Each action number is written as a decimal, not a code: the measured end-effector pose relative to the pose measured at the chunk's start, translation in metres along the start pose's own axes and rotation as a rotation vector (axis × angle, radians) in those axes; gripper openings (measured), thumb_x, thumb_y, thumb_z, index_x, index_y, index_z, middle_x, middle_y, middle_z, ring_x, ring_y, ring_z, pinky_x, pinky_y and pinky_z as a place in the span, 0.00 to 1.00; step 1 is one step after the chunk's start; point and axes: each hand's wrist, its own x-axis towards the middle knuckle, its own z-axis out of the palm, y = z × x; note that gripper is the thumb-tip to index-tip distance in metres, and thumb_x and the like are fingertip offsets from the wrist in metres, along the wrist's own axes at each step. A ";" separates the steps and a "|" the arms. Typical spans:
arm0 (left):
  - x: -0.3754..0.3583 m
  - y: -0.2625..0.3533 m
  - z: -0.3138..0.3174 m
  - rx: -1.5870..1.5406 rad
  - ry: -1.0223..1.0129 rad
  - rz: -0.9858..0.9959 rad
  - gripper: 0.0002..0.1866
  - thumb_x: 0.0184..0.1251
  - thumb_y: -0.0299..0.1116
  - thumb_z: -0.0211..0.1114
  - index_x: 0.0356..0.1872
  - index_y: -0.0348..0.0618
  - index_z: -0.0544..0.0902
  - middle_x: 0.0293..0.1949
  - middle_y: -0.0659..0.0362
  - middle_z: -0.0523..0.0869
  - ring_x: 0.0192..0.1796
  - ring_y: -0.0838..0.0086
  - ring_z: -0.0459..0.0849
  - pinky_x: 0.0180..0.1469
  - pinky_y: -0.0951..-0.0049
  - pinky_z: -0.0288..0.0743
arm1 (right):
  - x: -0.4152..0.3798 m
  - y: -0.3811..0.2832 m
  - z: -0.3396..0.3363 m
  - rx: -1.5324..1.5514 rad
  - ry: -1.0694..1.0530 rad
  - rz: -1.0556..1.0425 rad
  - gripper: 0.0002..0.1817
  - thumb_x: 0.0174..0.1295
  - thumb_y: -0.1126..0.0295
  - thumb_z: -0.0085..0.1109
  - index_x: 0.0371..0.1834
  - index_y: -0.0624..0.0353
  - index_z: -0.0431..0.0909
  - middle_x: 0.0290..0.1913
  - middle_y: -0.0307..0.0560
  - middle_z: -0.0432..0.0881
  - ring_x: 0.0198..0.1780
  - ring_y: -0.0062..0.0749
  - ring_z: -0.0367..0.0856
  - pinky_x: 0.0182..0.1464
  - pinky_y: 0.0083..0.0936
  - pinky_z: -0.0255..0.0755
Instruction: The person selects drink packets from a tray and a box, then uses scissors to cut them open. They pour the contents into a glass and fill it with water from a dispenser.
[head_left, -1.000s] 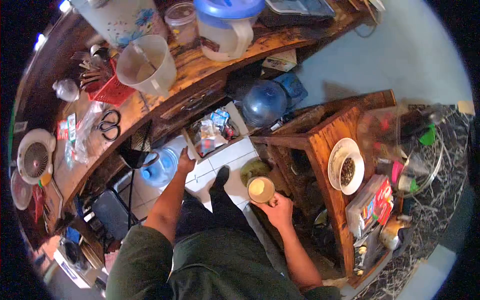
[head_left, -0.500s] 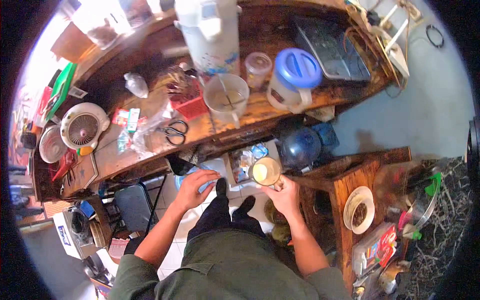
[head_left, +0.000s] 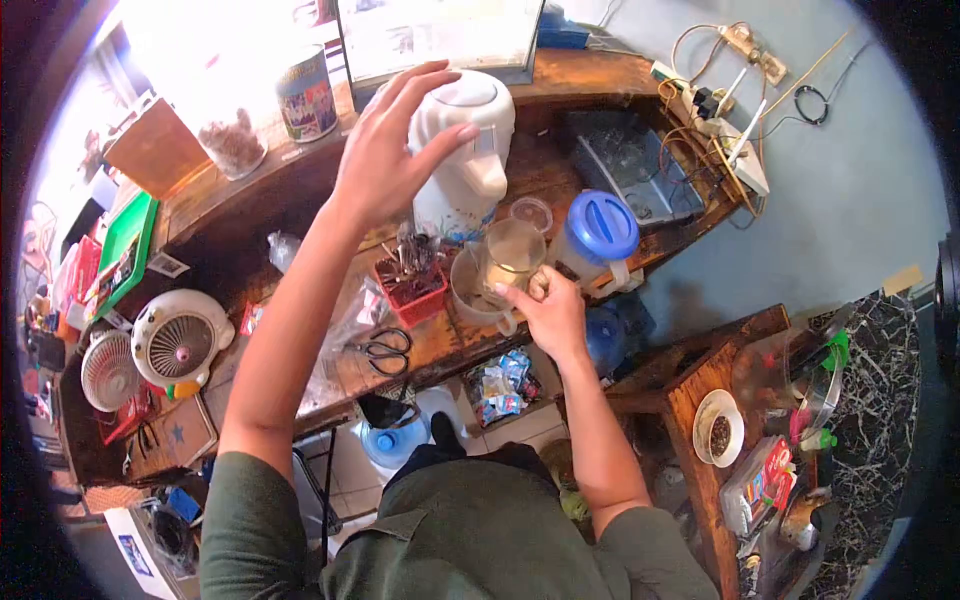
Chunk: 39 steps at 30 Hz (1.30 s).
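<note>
My right hand (head_left: 555, 312) grips a clear glass mug (head_left: 514, 250) by its handle side; something pale tan lies in its lower part. The mug is held over the counter, overlapping a larger clear pitcher (head_left: 468, 296) in this view. My left hand (head_left: 385, 150) is raised with fingers spread, in front of the upper left side of a white hot water dispenser (head_left: 462, 205). Behind the mug is a round clear-lidded tub (head_left: 531, 214). To its right stands a jug with a blue lid (head_left: 604, 226).
A red basket of cutlery (head_left: 412, 300) and black scissors (head_left: 386, 350) lie left of the pitcher. Farther left are two small fans (head_left: 180, 345). A grey-blue bin (head_left: 640, 170) sits at the back right. A bowl (head_left: 718, 428) rests on the wooden stand to the right.
My left hand has risen from low before my body to the dispenser. My right hand has carried the glass mug forward over the counter. The view has tilted up.
</note>
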 end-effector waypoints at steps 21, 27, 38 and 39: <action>0.028 -0.054 0.063 0.156 -0.062 0.150 0.36 0.56 0.61 0.65 0.58 0.45 0.78 0.61 0.54 0.78 0.64 0.59 0.75 0.76 0.52 0.48 | 0.047 -0.029 0.016 -0.118 -0.086 0.048 0.23 0.50 0.51 0.73 0.37 0.59 0.83 0.19 0.36 0.70 0.23 0.28 0.68 0.30 0.29 0.66; 0.031 -0.052 0.074 0.221 0.132 0.158 0.24 0.52 0.58 0.70 0.36 0.47 0.86 0.39 0.61 0.86 0.46 0.65 0.82 0.53 0.63 0.68 | 0.051 -0.018 0.021 -0.096 -0.088 0.031 0.17 0.52 0.62 0.75 0.39 0.59 0.83 0.21 0.26 0.63 0.25 0.14 0.59 0.29 0.18 0.58; 0.033 -0.054 0.076 0.156 0.114 0.125 0.24 0.50 0.59 0.71 0.31 0.46 0.86 0.35 0.60 0.86 0.41 0.66 0.83 0.51 0.63 0.70 | 0.049 -0.028 0.015 0.037 -0.082 0.026 0.17 0.53 0.63 0.74 0.43 0.59 0.83 0.21 0.26 0.61 0.24 0.13 0.56 0.28 0.17 0.54; 0.033 -0.053 0.075 0.157 0.105 0.115 0.24 0.50 0.59 0.72 0.31 0.46 0.86 0.35 0.59 0.86 0.41 0.65 0.83 0.51 0.63 0.70 | 0.048 -0.028 0.015 0.049 -0.084 0.021 0.17 0.53 0.63 0.74 0.43 0.58 0.83 0.20 0.26 0.60 0.24 0.14 0.56 0.28 0.17 0.54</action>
